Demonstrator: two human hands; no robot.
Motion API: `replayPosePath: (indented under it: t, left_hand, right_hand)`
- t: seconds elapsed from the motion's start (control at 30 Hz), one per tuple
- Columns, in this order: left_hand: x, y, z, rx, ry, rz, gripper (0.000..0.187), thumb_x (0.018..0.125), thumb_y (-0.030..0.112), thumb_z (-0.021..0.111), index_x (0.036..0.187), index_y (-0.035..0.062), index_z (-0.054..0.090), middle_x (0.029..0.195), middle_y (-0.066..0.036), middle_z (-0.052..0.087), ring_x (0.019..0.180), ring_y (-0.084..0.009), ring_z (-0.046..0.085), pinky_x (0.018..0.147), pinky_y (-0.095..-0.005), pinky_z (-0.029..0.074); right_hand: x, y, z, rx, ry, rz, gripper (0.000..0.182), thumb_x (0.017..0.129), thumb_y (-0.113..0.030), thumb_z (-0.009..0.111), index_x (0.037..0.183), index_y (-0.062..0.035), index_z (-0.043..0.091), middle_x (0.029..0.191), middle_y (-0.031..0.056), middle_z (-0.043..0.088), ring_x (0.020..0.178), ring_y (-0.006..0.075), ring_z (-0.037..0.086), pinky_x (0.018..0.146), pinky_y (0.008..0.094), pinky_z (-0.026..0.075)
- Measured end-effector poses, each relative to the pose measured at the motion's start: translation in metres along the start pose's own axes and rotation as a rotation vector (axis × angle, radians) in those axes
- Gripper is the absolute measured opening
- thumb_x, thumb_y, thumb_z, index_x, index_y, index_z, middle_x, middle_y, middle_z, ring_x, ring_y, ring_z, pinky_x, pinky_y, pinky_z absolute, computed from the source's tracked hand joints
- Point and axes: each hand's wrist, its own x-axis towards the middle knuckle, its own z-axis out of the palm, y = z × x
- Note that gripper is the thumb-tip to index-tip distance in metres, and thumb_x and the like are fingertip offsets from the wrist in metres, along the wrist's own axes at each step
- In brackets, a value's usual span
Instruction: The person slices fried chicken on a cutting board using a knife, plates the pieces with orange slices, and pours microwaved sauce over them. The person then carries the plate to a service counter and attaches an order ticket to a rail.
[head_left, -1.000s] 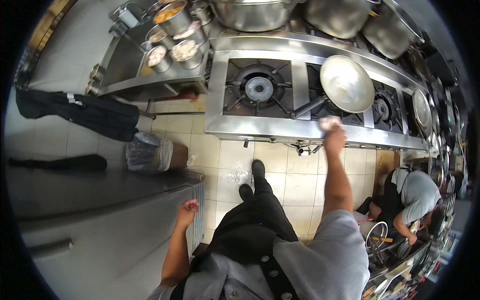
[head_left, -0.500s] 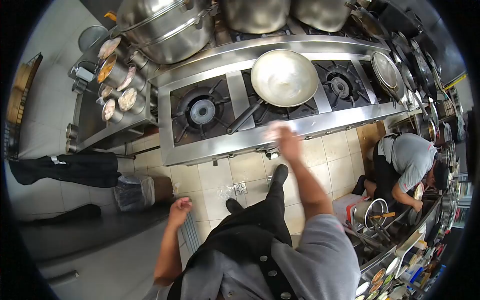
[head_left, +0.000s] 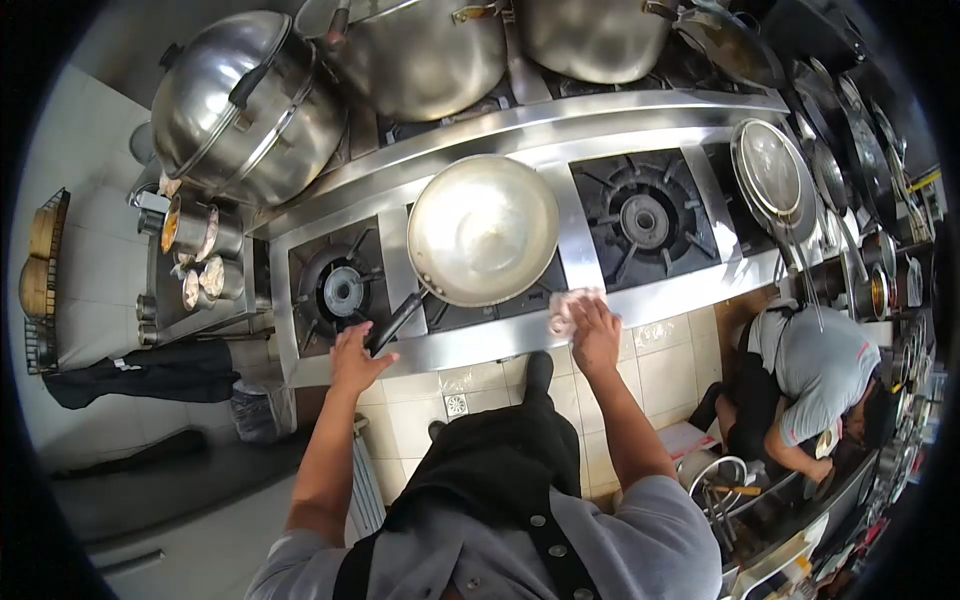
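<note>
A wide metal frying pan [head_left: 484,230] with a dark handle sits on the middle burner of the steel stove [head_left: 480,338]. Beside the end of that handle is my left hand [head_left: 358,358], fingers spread and nothing in them. My right hand [head_left: 597,345] grips a crumpled, pinkish-white cloth [head_left: 568,312] over the stove's front rim, right of the pan. Uncovered burners flank the pan: the left burner [head_left: 343,291] and the right burner [head_left: 645,222].
Large steel pots [head_left: 420,60] stand behind the stove. Strainers [head_left: 772,170] rest at its right end. At left, food containers [head_left: 205,230] crowd a steel side table. A crouching co-worker [head_left: 815,370] is at the right, near a metal pot [head_left: 712,475].
My left hand has risen from beside my body to the pan's handle. My right hand keeps the cloth at the stove's front edge. The view has shifted closer to the stove.
</note>
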Motion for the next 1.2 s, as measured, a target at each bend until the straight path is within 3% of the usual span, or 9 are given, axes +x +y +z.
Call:
replayPosePath:
  t: [0.27,0.37,0.4,0.43,0.63,0.83,0.87,0.93,1.2]
  left_hand:
    - [0.027,0.011,0.055,0.016,-0.006,-0.232,0.036,0.066,0.032,0.077,0.091,0.0072,0.071,0.064,-0.016,0.063,0.068,-0.0343,0.066,0.064,-0.0444,0.050]
    - [-0.015,0.034,0.016,0.024,-0.022,-0.472,0.032,0.066,0.028,0.075,0.090,0.0072,0.071,0.063,-0.012,0.063,0.064,-0.0312,0.065,0.063,-0.0409,0.050]
    - [-0.036,0.027,0.002,0.043,-0.017,-0.531,0.031,0.066,0.027,0.075,0.090,0.0073,0.071,0.062,-0.011,0.062,0.062,-0.0303,0.064,0.062,-0.0397,0.050]
    - [-0.059,0.026,-0.015,0.022,0.000,-0.627,0.030,0.066,0.027,0.075,0.087,0.0065,0.071,0.060,-0.011,0.060,0.059,-0.0293,0.062,0.061,-0.0387,0.049]
    - [-0.226,-0.004,-0.046,-0.155,0.420,-0.973,0.025,0.066,0.021,0.072,0.068,-0.0002,0.059,0.055,-0.012,0.052,0.052,-0.0244,0.052,0.056,-0.0384,0.043]
    - [-0.267,-0.013,-0.062,-0.006,0.558,-1.109,0.025,0.069,0.015,0.068,0.062,-0.0008,0.050,0.052,-0.009,0.046,0.048,-0.0201,0.042,0.052,-0.0373,0.037]
    - [-0.268,-0.018,-0.064,-0.061,0.565,-1.132,0.026,0.069,0.015,0.067,0.062,-0.0006,0.048,0.051,-0.009,0.044,0.048,-0.0196,0.040,0.051,-0.0371,0.036]
    - [-0.277,-0.035,-0.063,-0.085,0.573,-1.153,0.029,0.068,0.016,0.069,0.062,0.0002,0.044,0.052,-0.009,0.040,0.048,-0.0176,0.037,0.049,-0.0370,0.033]
    - [-0.252,-0.101,-0.056,-0.193,0.459,-1.087,0.022,0.064,0.008,0.072,0.063,-0.0003,0.052,0.054,-0.006,0.046,0.050,-0.0172,0.043,0.051,-0.0352,0.039]
  right_hand:
    - [0.192,0.067,0.069,0.041,-0.030,-0.258,0.033,0.081,-0.008,0.054,0.113,-0.0084,0.064,0.121,0.0140,0.061,0.114,0.0264,0.056,0.101,0.0384,0.043]
    - [0.318,0.085,0.130,0.601,0.073,0.351,0.026,0.089,-0.019,0.052,0.098,-0.0023,0.069,0.104,0.0221,0.065,0.098,0.0349,0.064,0.088,0.0428,0.048]
    - [0.343,0.066,0.085,-0.062,-0.248,0.103,0.023,0.088,-0.016,0.051,0.088,-0.0002,0.068,0.101,0.0243,0.065,0.091,0.0359,0.064,0.084,0.0437,0.049]
    - [0.364,0.079,0.126,0.031,0.041,0.061,0.020,0.087,-0.013,0.051,0.084,-0.0007,0.067,0.099,0.0238,0.064,0.089,0.0355,0.063,0.083,0.0443,0.049]
    - [0.334,-0.032,0.170,-0.001,0.316,-0.164,0.020,0.088,-0.017,0.054,0.097,-0.0032,0.064,0.107,0.0159,0.063,0.102,0.0287,0.058,0.088,0.0399,0.043]
    - [0.355,-0.273,0.248,-0.170,-0.229,-0.176,0.023,0.084,-0.027,0.055,0.082,-0.0164,0.075,0.086,0.0038,0.071,0.080,0.0260,0.068,0.061,0.0440,0.050]
    - [0.356,-0.296,0.263,-0.183,-0.400,-0.377,0.019,0.082,-0.015,0.057,0.087,-0.0067,0.073,0.101,0.0139,0.070,0.097,0.0253,0.066,0.085,0.0418,0.052]
    - [0.324,-0.333,0.223,-0.177,-0.032,-0.651,0.023,0.086,-0.021,0.055,0.096,-0.0125,0.073,0.102,0.0070,0.070,0.097,0.0231,0.065,0.081,0.0421,0.050]
    - [0.353,-0.154,0.162,-0.147,-0.338,-0.065,0.025,0.090,-0.013,0.050,0.102,-0.0030,0.069,0.105,0.0161,0.068,0.094,0.0308,0.068,0.079,0.0414,0.055]
